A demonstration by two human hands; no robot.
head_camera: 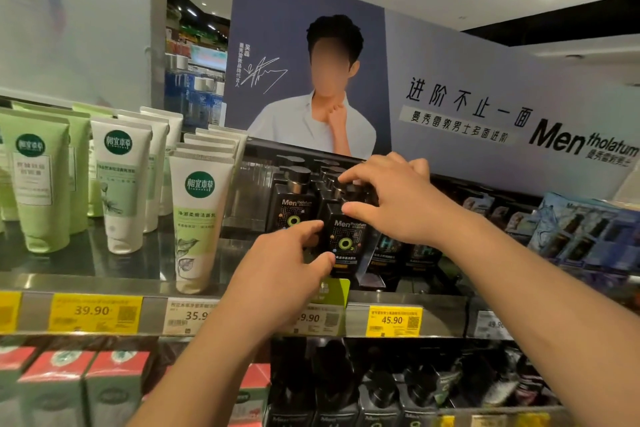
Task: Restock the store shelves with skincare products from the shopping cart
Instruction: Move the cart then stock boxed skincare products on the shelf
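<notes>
A black Mentholatum pump bottle [348,239] stands at the front of the top shelf [104,282]. My left hand [287,263] grips its lower left side with thumb and fingers. My right hand [391,198] holds its top, with fingers curled over the pump head and the thumb on the bottle's shoulder. Another black pump bottle [294,201] stands just behind to the left, with more in rows behind it. The shopping cart is out of view.
White and green cleanser tubes [199,215] stand to the left on the same shelf. Dark boxed sets [585,229] sit at the right. Yellow price tags [394,321] line the shelf edge. Red boxes [59,378] and more dark bottles [377,395] fill the shelf below.
</notes>
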